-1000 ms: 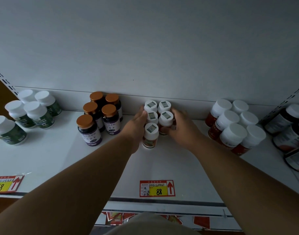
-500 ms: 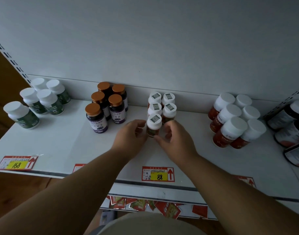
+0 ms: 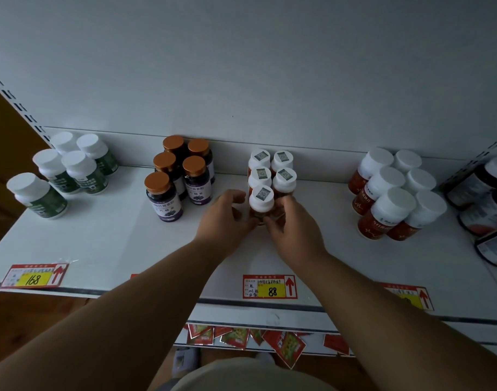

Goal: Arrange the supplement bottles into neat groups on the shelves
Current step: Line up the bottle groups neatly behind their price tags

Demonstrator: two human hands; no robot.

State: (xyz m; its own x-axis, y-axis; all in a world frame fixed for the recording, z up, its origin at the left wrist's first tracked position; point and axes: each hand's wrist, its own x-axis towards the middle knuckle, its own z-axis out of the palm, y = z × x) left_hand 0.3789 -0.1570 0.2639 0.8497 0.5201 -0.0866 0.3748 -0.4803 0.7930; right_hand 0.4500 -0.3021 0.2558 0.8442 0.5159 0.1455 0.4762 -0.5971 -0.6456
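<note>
Both hands' fingers (image 3: 265, 220) pinching front bottle (image 3: 261, 203)

You face a plain pale grey back panel (image 3: 241, 66) rising behind a flat white metal shelf (image 3: 106, 238), all in dim, even light. Slotted white uprights (image 3: 18, 105) run up both sides. Along the shelf's front edge you see red-and-yellow price tags (image 3: 34, 276). Below, a brown wooden floor (image 3: 30, 320) shows at left.

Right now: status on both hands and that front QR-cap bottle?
Left hand and right hand both pinch the front QR-cap bottle near its base. Bottle upright on the shelf, close in front of its group. Nothing blocking.
</note>
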